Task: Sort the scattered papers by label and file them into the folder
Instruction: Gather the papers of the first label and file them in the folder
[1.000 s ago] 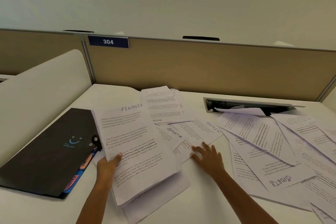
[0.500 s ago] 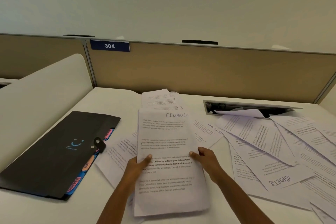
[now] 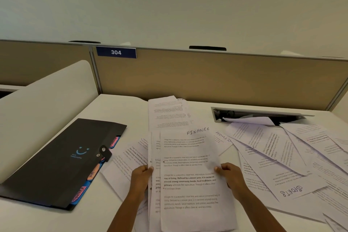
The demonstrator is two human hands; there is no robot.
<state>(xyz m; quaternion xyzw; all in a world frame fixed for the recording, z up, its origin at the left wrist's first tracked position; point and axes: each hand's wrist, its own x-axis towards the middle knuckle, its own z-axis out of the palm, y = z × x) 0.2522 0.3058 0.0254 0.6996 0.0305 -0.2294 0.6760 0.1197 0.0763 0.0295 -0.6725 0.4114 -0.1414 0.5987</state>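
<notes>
Left hand [image 3: 140, 177] grips FINANCE stack [image 3: 188, 175] at its 9 o'clock edge | right hand [image 3: 230, 174] grips the 3 o'clock edge | black folder [image 3: 56, 162] shut at 9 o'clock | loose papers [image 3: 282, 156] at 3 o'clock

An office cubicle: tan partition panels [image 3: 216, 79] fence a white desk [image 3: 120, 105], a blue plate [image 3: 116, 52] reading 304 at the top, a cable slot [image 3: 259, 116] along the desk's far edge, printed papers [image 3: 282, 149] strewn about.
</notes>
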